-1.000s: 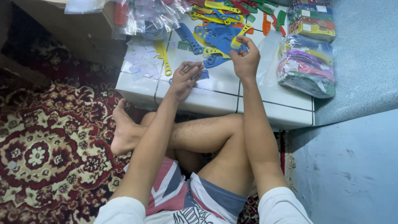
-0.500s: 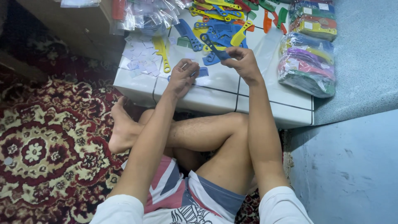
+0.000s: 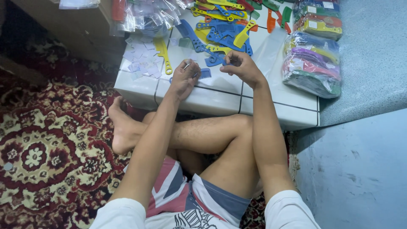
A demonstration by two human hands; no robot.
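Covering the left half of the frame, a red patterned carpet (image 3: 46, 144) lies under the seated person's crossed bare legs. White tiled platform (image 3: 220, 101) spans upper centre. Bundled packs of combs (image 3: 311, 63) sit at upper right; loose coloured combs (image 3: 220, 29) are scattered at top centre, with paper slips (image 3: 140, 59) at the platform's left. Left hand (image 3: 184, 78) curls over a small blue comb (image 3: 205, 74), fingers pinched together on a thin white piece; the comb protrudes right of the fingertips. Right hand (image 3: 241, 68): fingers curled together, contents not discernible.
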